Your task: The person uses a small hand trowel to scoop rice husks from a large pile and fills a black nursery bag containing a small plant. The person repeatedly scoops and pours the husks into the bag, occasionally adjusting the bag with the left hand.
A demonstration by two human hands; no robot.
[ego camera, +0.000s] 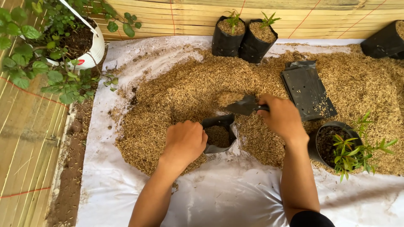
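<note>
Golden-brown rice husk (pixel 176 88) lies heaped across the white plastic sheet (pixel 235 197) spread on the floor in front of me, and I work in the middle of it. My left hand (pixel 185 141) is closed over the near-left rim of a small black grow bag (pixel 219 134), pinching the soft plastic so that its mouth stands open and faces upward; the bag is already partly filled with husk. My right hand (pixel 283 117) is wrapped tightly round the handle of a dark trowel (pixel 244 105), whose blade carries a mound of husk. The trowel's long axis runs nearly level from my right hand toward the left, so the loaded blade hangs just above and slightly behind the bag's opening, well within the gap between my two hands. The bag lies down and to the left of the blade tip, and my left hand is the nearer one to it, touching it, while my right hand is a little apart to the right. Just beyond my right hand a stack of flat, empty black grow bags (pixel 309 90) rests on the husk. Near my right wrist stands a black pot with a green seedling (pixel 336 145). At the far edge, against the bamboo mat (pixel 202 17), two filled grow bags with small sprouts (pixel 244 35) stand touching each other, and a white pot of leafy plants (pixel 84 46) stands at the far left.
</note>
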